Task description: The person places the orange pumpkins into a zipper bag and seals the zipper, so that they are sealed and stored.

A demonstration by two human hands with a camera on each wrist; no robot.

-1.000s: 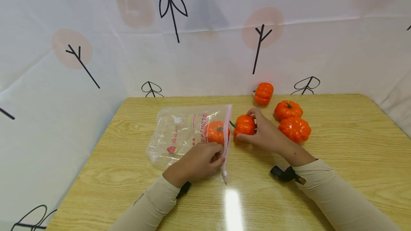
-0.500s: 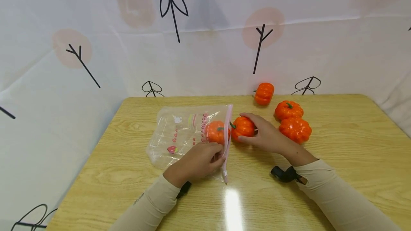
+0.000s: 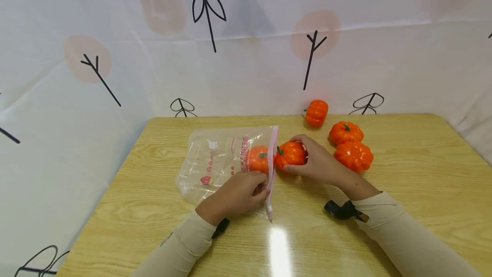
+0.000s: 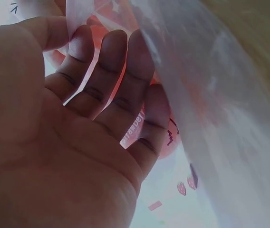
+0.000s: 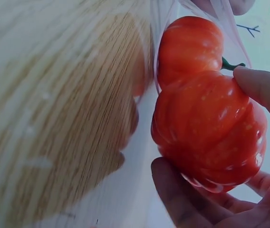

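Observation:
A clear zip bag (image 3: 221,153) with a pink slider edge lies flat, its mouth facing right. Inside it, close to the mouth, is an orange toy pumpkin (image 3: 256,159) with a green stem. My left hand (image 3: 238,191) pinches the bag's upper layer at the mouth; the left wrist view shows the plastic between thumb and fingers (image 4: 113,52). With thumb and fingers around it, my right hand (image 3: 320,161) grips another toy pumpkin (image 3: 291,156) right at the mouth. In the right wrist view this pumpkin (image 5: 211,128) touches the one in the bag (image 5: 189,50).
Two more toy pumpkins sit against each other right of my right hand, a rear one (image 3: 346,133) and a front one (image 3: 353,156). Another pumpkin (image 3: 317,113) lies on its side at the table's back edge. A patterned cloth (image 3: 246,63) hangs behind the wooden table (image 3: 415,174).
My right hand has moved its pumpkin slightly left, up against the bag's mouth, and the pumpkin has turned a little. My left hand and the bag have stayed put.

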